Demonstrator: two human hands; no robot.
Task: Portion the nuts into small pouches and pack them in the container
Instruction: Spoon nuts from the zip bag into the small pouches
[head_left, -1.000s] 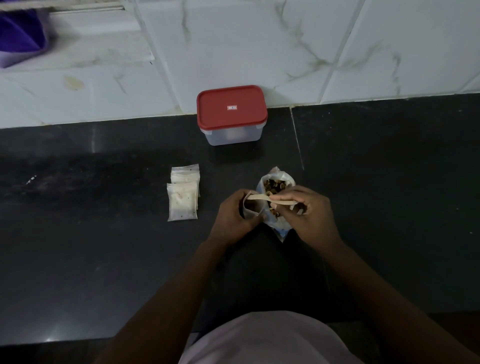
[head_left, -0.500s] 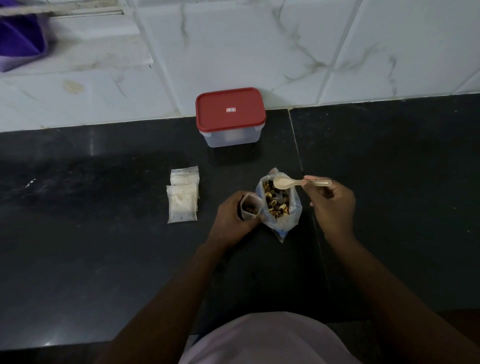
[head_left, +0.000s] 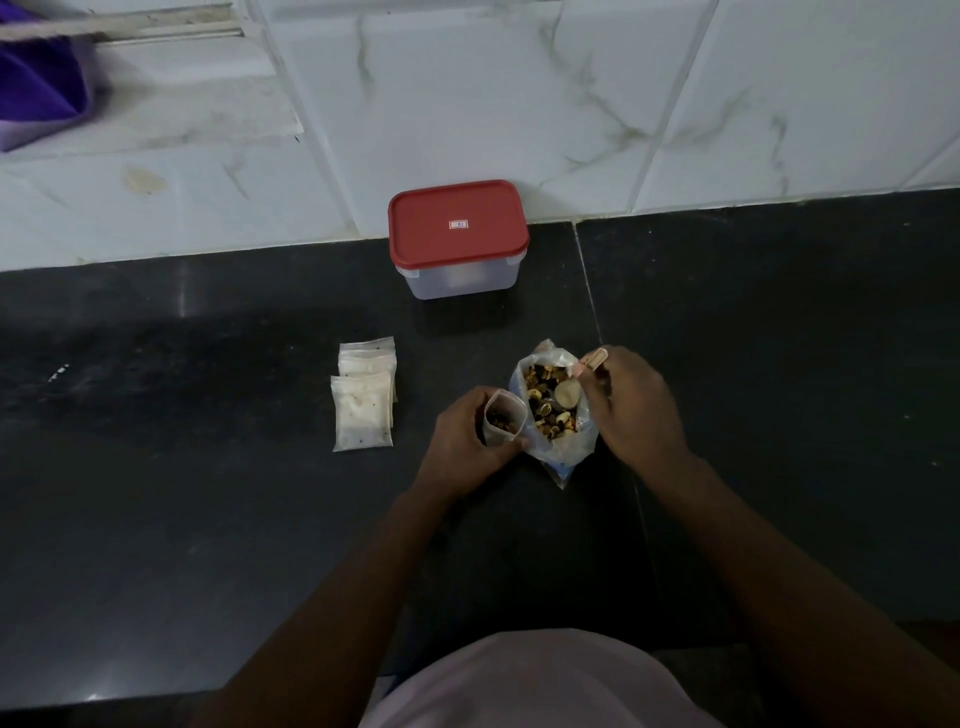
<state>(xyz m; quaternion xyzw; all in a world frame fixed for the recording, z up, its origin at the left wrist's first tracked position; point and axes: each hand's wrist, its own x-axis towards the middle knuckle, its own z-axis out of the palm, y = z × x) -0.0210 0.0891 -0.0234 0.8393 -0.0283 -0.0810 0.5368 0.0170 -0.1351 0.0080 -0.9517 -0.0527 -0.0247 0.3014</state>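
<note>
One part-filled pouch (head_left: 503, 422) is gripped by the left hand (head_left: 462, 441), the spoon (head_left: 567, 392) by the right hand (head_left: 634, 405); the container (head_left: 457, 283) is lidded

Glossy black countertop (head_left: 208, 519), clear plastic bag (head_left: 563, 452)

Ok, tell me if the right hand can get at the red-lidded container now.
Probably, though it's busy: right hand grips the spoon in the nut bag; the container stands just beyond, nothing between.
</note>
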